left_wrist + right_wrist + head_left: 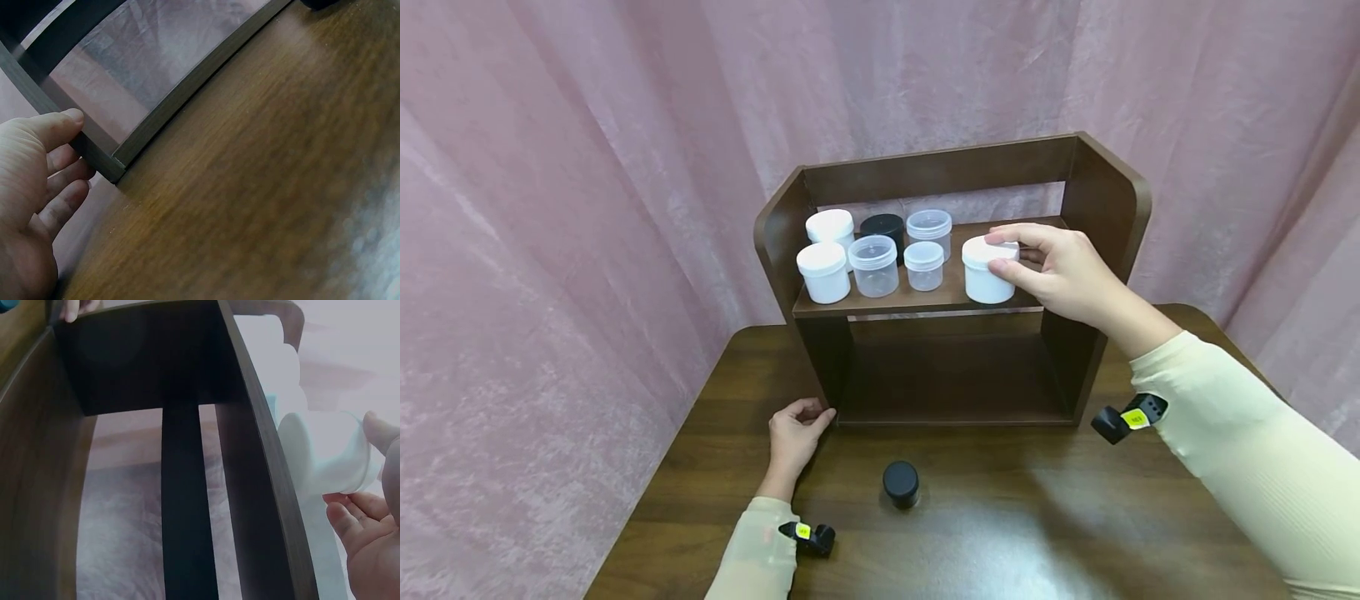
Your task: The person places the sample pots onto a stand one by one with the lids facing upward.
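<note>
My right hand point(1056, 262) grips a white lidded jar point(988, 282) between thumb and fingers, at the right part of the upper shelf board. In the right wrist view the white jar point(331, 450) lies over the board's front edge, thumb point(380, 432) on one side and fingertips underneath. My left hand point(793, 437) pinches the lower front corner of the brown wooden shelf point(955, 158). Its thumb point(59, 128) lies on the inner side of the side panel point(28, 84), other fingers on the outer side.
Left of the held jar stand two white jars point(823, 283), a black-lidded jar point(883, 225) and several clear jars point(876, 279). A small black jar point(901, 483) stands on the wooden table point(970, 492) before the shelf. Behind hangs a pink curtain point(625, 208).
</note>
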`<state>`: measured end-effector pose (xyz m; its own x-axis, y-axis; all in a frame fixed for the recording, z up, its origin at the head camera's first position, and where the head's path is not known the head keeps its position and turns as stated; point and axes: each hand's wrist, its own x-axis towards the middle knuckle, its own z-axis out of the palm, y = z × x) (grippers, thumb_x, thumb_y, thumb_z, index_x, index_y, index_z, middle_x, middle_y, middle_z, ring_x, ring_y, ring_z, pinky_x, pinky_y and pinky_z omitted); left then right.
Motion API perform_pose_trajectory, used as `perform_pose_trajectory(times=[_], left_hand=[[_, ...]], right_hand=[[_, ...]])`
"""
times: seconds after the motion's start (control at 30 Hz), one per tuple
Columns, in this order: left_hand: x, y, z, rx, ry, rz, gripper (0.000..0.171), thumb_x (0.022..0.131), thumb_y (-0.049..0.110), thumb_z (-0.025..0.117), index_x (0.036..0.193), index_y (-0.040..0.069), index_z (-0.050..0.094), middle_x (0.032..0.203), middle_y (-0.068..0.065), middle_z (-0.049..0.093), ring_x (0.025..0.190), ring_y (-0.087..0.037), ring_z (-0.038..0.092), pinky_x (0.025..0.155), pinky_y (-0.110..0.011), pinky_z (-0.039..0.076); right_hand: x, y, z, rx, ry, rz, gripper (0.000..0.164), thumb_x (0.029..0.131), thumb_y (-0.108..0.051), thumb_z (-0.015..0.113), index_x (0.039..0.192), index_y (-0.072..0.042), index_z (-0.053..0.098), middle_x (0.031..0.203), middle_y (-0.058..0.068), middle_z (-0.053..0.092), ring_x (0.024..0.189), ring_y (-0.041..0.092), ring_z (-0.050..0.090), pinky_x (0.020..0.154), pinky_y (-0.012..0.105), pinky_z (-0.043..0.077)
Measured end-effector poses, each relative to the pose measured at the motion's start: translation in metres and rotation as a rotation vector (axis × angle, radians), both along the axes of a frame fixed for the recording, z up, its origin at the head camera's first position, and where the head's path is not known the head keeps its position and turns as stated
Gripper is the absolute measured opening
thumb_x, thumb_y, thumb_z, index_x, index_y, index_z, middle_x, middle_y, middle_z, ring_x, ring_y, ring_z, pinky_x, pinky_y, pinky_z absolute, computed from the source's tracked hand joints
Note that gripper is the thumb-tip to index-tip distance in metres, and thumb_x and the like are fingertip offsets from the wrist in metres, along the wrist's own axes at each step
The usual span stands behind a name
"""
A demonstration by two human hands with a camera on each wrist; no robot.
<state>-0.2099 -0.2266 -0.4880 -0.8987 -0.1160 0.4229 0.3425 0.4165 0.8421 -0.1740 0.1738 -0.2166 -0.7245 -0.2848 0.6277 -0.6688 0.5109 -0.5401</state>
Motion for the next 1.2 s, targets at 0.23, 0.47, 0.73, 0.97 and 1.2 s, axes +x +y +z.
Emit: perform_pose_trajectory(times=[0.23, 0.47, 0.73, 0.97, 1.2], left_hand=[[0.001, 0.001, 0.002, 0.007, -0.016, -0.006, 0.015, 0.076, 0.01, 0.082, 0.085, 0.005, 0.072, 0.082, -0.007, 0.07, 0.077, -0.019, 0.068, 0.066, -0.02, 0.055], [0.002, 0.004, 0.004, 0.004, -0.026, -0.016, 0.014, 0.077, 0.011, 0.082, 0.086, 0.005, 0.072, 0.083, -0.007, 0.07, 0.077, -0.019, 0.068, 0.066, -0.021, 0.055], [0.003, 0.005, 0.003, 0.016, -0.039, -0.024, 0.015, 0.076, 0.011, 0.082, 0.085, 0.005, 0.072, 0.083, -0.007, 0.07, 0.078, -0.019, 0.068, 0.067, -0.021, 0.055], [0.004, 0.004, 0.002, 0.02, -0.039, -0.021, 0.014, 0.076, 0.01, 0.082, 0.085, 0.005, 0.072, 0.083, -0.006, 0.07, 0.079, -0.019, 0.067, 0.067, -0.021, 0.055], [0.004, 0.005, 0.002, 0.01, -0.029, -0.023, 0.013, 0.077, 0.011, 0.082, 0.085, 0.006, 0.072, 0.082, -0.006, 0.07, 0.078, -0.018, 0.067, 0.066, -0.02, 0.055]], right_hand=[[-0.011, -0.001, 0.0, 0.028, -0.05, -0.067, 0.033, 0.086, -0.016, 0.073, 0.117, -0.005, 0.067, 0.119, 0.01, 0.064, 0.096, 0.014, 0.065, 0.083, 0.013, 0.049], [-0.016, 0.002, -0.001, 0.038, -0.034, -0.14, 0.034, 0.085, -0.017, 0.076, 0.115, -0.005, 0.067, 0.119, 0.01, 0.065, 0.098, 0.018, 0.065, 0.084, 0.015, 0.05], [-0.02, 0.004, 0.0, -0.004, -0.041, -0.172, 0.036, 0.082, -0.019, 0.078, 0.113, -0.003, 0.07, 0.124, 0.014, 0.063, 0.103, 0.024, 0.066, 0.083, 0.017, 0.05], [-0.027, 0.004, -0.001, -0.048, -0.069, -0.158, 0.037, 0.079, -0.014, 0.08, 0.112, 0.0, 0.07, 0.128, 0.015, 0.06, 0.108, 0.025, 0.063, 0.087, 0.02, 0.049], [-0.032, 0.005, 0.0, -0.032, -0.085, -0.184, 0.037, 0.08, -0.015, 0.079, 0.113, -0.001, 0.07, 0.129, 0.014, 0.06, 0.109, 0.024, 0.063, 0.087, 0.02, 0.048]])
